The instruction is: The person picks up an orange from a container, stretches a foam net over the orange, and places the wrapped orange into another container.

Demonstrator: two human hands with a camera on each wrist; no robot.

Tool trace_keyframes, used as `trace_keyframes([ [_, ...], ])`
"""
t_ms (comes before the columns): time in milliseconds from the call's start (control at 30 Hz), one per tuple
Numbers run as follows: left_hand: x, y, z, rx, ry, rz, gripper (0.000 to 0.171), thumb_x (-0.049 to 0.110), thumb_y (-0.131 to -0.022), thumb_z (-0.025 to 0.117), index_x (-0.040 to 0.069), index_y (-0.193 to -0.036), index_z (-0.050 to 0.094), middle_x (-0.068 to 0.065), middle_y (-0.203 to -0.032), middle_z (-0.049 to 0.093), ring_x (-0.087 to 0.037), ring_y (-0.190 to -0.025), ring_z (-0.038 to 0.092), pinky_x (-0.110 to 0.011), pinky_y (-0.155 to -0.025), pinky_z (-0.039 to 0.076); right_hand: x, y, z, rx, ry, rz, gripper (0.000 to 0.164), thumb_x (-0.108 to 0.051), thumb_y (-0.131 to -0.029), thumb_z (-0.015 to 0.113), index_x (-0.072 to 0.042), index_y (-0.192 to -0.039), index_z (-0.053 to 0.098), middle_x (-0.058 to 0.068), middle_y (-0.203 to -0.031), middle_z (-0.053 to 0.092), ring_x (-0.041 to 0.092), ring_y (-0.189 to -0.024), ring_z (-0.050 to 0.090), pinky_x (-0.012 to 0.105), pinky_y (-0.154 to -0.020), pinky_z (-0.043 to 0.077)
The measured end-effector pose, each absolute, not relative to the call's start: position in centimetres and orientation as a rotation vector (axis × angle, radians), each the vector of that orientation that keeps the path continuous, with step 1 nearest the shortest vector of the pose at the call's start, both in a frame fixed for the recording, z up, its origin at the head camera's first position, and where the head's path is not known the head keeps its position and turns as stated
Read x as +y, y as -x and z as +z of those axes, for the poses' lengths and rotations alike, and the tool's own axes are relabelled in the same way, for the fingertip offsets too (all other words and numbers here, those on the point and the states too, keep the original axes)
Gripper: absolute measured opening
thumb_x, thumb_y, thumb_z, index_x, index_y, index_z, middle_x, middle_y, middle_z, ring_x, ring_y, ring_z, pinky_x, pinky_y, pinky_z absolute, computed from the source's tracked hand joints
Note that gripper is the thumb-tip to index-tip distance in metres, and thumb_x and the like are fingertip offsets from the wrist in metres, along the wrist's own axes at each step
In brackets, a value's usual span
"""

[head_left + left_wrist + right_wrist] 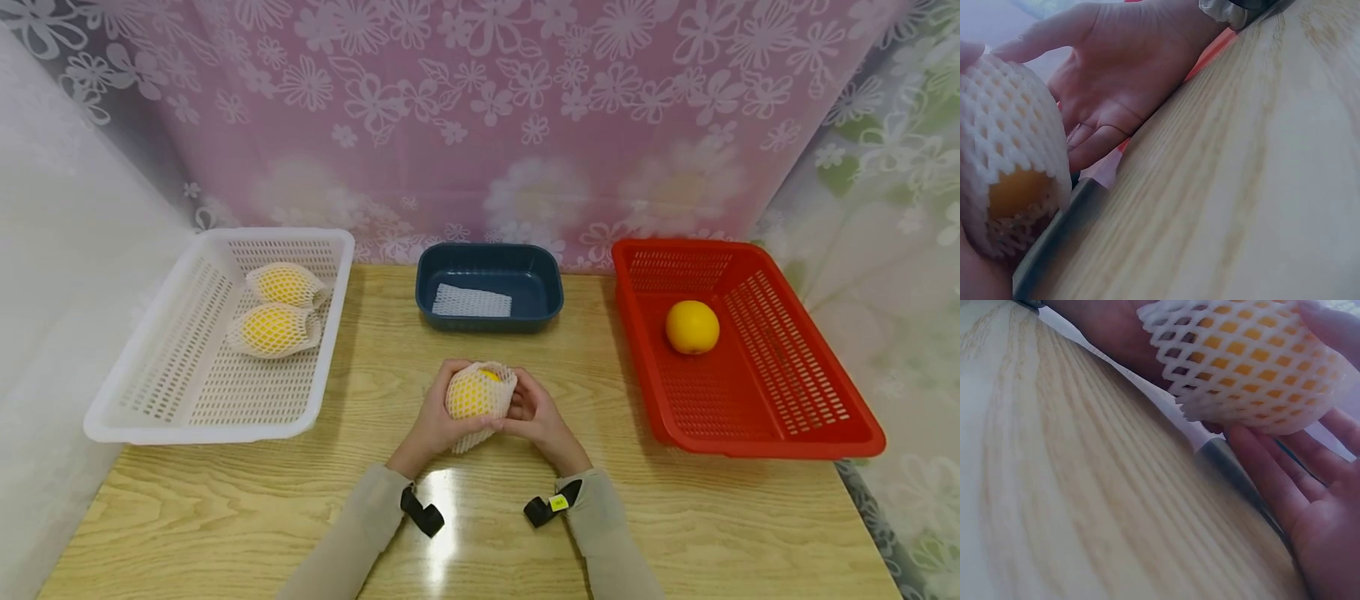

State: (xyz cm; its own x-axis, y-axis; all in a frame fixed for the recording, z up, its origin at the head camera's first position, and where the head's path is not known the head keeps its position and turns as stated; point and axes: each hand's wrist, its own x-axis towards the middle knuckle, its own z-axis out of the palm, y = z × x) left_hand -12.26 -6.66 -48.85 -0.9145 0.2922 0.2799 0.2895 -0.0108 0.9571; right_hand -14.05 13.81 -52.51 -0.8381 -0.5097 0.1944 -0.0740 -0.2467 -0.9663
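Over the middle of the table, both hands hold an orange [471,395] in a white foam net sleeve [504,392]. My left hand [437,419] curls round its left side, thumb along the near face. From the right, my right hand [542,421] grips the sleeve, its thumb meeting the left one at the front. A bare patch of the fruit [1019,192] shows through the sleeve's opening in the left wrist view. The loose end of the net [1175,359] hangs past the fruit in the right wrist view.
At left stands a white basket [320,367] with two net-wrapped oranges [273,329]. A dark blue tray [525,323] behind the hands holds a flat foam net [471,302]. The red basket [757,446] at right contains one bare orange [692,327]. A floral curtain [480,125] hangs behind.
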Motion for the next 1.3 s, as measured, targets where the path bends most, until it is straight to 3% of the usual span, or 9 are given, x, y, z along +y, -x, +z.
trace_keyframes([
  [100,-6.6,12.3,-48.9,2.162,-0.638,2.109,0.074,0.01,-0.076,0.085,0.002,-0.135,0.041,-0.014,-0.132,0.05,-0.024,-0.111,0.053,-0.037,-0.093,0.045,13.9,14.0,-52.5,1.761,0.733,-2.09,0.078,-0.004,-0.084,0.079,-0.004,-0.147,0.034,0.015,-0.132,0.051,0.025,-0.105,0.063,0.034,-0.083,0.056],
  [300,-6.6,12.4,-48.9,2.128,-0.631,2.086,0.101,0.015,-0.075,0.088,0.0,-0.148,0.02,-0.014,-0.145,0.043,-0.025,-0.128,0.046,-0.036,-0.105,0.038,13.9,14.0,-52.3,1.78,0.726,-2.1,0.085,-0.009,-0.082,0.082,-0.001,-0.149,0.031,0.016,-0.137,0.048,0.023,-0.112,0.06,0.033,-0.086,0.054],
  [533,-6.3,12.8,-48.7,2.154,-0.67,2.106,0.087,0.009,-0.075,0.087,0.004,-0.145,0.036,-0.01,-0.144,0.044,-0.025,-0.124,0.047,-0.038,-0.102,0.04,13.9,14.1,-52.1,1.693,0.69,-2.27,0.086,-0.013,-0.083,0.081,-0.004,-0.151,0.029,0.011,-0.146,0.042,0.02,-0.126,0.049,0.03,-0.099,0.046],
  [600,-6.3,13.2,-49.7,2.142,-0.636,2.16,0.082,0.012,-0.077,0.086,0.008,-0.145,0.039,-0.01,-0.142,0.046,-0.025,-0.121,0.048,-0.04,-0.1,0.041,13.9,14.3,-52.2,1.673,0.692,-2.302,0.079,-0.011,-0.087,0.076,-0.006,-0.152,0.03,0.01,-0.146,0.044,0.02,-0.124,0.05,0.03,-0.095,0.049],
  [833,-6.2,13.7,-52.0,1.759,-0.279,2.552,0.068,0.02,-0.088,0.068,0.012,-0.145,0.032,-0.012,-0.13,0.047,-0.023,-0.109,0.053,-0.032,-0.088,0.05,13.8,14.9,-52.9,1.618,0.768,-2.456,0.054,-0.004,-0.1,0.045,0.005,-0.15,0.027,0.034,-0.135,0.045,0.027,-0.089,0.064,0.04,-0.072,0.058],
  [933,-6.0,13.5,-52.0,1.549,-0.2,2.662,0.07,0.018,-0.089,0.063,0.011,-0.147,0.024,-0.012,-0.129,0.044,-0.021,-0.11,0.053,-0.031,-0.09,0.049,13.9,14.9,-53.1,1.687,0.709,-2.456,0.048,-0.009,-0.102,0.048,0.01,-0.143,0.033,0.039,-0.124,0.05,0.028,-0.082,0.064,0.039,-0.069,0.058],
  [1100,-6.3,12.7,-51.5,1.283,-0.1,2.719,0.072,0.019,-0.091,0.061,0.015,-0.149,0.019,-0.013,-0.126,0.045,-0.025,-0.106,0.061,-0.04,-0.089,0.053,13.7,14.7,-52.8,1.779,0.568,-2.383,0.042,-0.012,-0.102,0.054,0.016,-0.131,0.044,0.027,-0.106,0.064,0.024,-0.077,0.064,0.035,-0.067,0.057],
  [1200,-6.8,12.2,-49.9,1.162,-0.077,2.69,0.067,0.02,-0.094,0.057,0.015,-0.149,0.019,-0.015,-0.124,0.047,-0.034,-0.103,0.064,-0.05,-0.09,0.052,13.6,14.6,-52.6,1.799,0.512,-2.364,0.038,-0.009,-0.101,0.055,0.017,-0.126,0.047,0.025,-0.101,0.066,0.022,-0.075,0.063,0.034,-0.067,0.057],
  [1300,-7.6,11.3,-47.2,1.072,-0.066,2.633,0.061,0.024,-0.096,0.053,0.015,-0.147,0.021,-0.014,-0.126,0.046,-0.034,-0.104,0.062,-0.046,-0.093,0.051,13.6,14.5,-52.4,1.817,0.493,-2.347,0.034,-0.008,-0.1,0.055,0.017,-0.123,0.051,0.029,-0.1,0.065,0.023,-0.074,0.063,0.034,-0.067,0.057],
])
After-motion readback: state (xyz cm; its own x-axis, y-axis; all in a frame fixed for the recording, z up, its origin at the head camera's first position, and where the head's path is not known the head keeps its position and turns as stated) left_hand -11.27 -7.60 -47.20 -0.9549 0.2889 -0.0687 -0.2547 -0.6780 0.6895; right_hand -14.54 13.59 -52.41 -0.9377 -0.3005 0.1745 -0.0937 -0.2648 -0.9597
